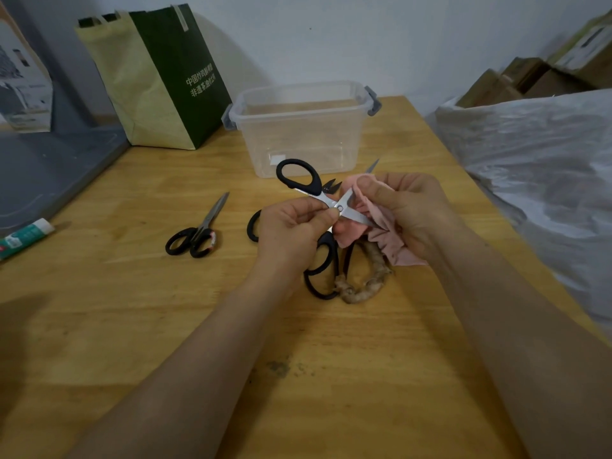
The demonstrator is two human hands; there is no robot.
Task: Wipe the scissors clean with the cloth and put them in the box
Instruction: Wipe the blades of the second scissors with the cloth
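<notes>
Left hand (pixel 291 226): fingers curled, the open scissors (pixel 344 210) pinched just at the pivot. Right hand (pixel 407 210): closed on the pink cloth (pixel 381 233), which is bunched round the blades. Scissors held above the wooden table (pixel 331 376), near side of the clear plastic box (pixel 298 137). Long axis runs left to right; handles left, one loop raised, blades spread rightward, one tip seen past the cloth toward the far right. Wiping is judged best done from pivot out to tip, along the flats, cloth kept between fingers and edge. Small scissors (pixel 212 213) lie left; a larger pair (pixel 326 256) lies under the hands.
</notes>
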